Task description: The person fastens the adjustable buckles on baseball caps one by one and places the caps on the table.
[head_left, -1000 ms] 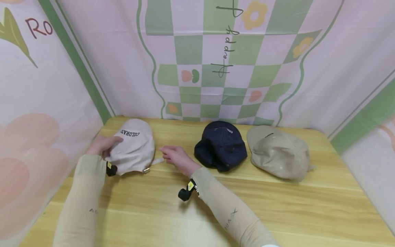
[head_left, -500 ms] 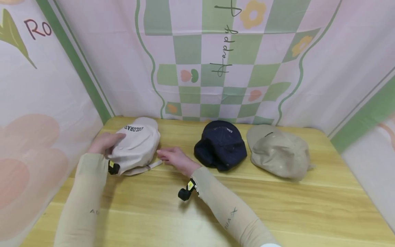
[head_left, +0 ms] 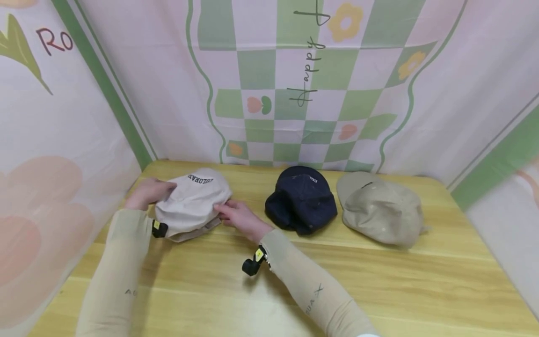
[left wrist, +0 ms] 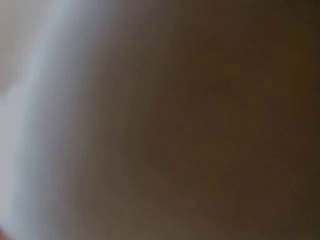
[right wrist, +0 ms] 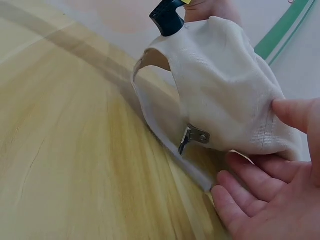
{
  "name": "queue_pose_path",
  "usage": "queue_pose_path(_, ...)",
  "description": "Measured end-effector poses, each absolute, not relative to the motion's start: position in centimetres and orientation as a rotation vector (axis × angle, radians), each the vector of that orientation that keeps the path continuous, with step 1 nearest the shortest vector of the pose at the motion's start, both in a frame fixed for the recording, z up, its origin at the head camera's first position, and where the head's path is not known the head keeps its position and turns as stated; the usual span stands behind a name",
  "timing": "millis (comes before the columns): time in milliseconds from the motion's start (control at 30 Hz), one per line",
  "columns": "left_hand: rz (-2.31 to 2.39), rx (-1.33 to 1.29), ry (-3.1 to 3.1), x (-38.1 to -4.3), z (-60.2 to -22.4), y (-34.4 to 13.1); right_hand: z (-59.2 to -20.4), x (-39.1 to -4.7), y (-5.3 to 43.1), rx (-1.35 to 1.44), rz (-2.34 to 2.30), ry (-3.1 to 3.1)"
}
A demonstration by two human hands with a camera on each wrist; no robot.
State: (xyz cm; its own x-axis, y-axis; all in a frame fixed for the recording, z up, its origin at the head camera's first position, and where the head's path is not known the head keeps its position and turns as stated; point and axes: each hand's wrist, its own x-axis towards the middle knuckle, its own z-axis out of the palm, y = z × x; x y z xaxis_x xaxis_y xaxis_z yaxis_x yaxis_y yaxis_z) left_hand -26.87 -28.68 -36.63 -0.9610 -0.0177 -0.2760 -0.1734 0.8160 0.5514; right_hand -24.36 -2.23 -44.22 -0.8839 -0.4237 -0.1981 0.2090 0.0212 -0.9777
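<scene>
A cream baseball cap point(head_left: 191, 201) lettered in dark print lies at the table's left, its brim toward the back wall. My left hand point(head_left: 151, 192) grips its left side, thumb on top and the other fingers hidden under the cap. On the right side my right hand point(head_left: 241, 218) holds the cap's edge. The right wrist view shows that hand point(right wrist: 272, 185) with its thumb on the fabric and fingers beneath the rim, beside the back strap point(right wrist: 160, 127) and metal buckle point(right wrist: 199, 135). The left wrist view is dark and blurred.
A navy cap point(head_left: 301, 199) sits to the right of the cream one, brim toward the wall. Farther right lies a beige cap point(head_left: 381, 210). The wooden table point(head_left: 236, 290) meets a patterned cloth wall point(head_left: 290, 107) at the back.
The cream cap has turned clockwise and shifted right, with my left hand moving along. My right hand has come from beside the strap to take hold of the cap's right edge.
</scene>
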Motion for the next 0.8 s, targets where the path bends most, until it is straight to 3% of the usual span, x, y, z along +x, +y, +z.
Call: queue_pose_path(800,1.229,-0.196,2.694,-27.6,-36.2,-25.3,-43.1,-25.6,-0.7,-0.192,-2.229,1.863)
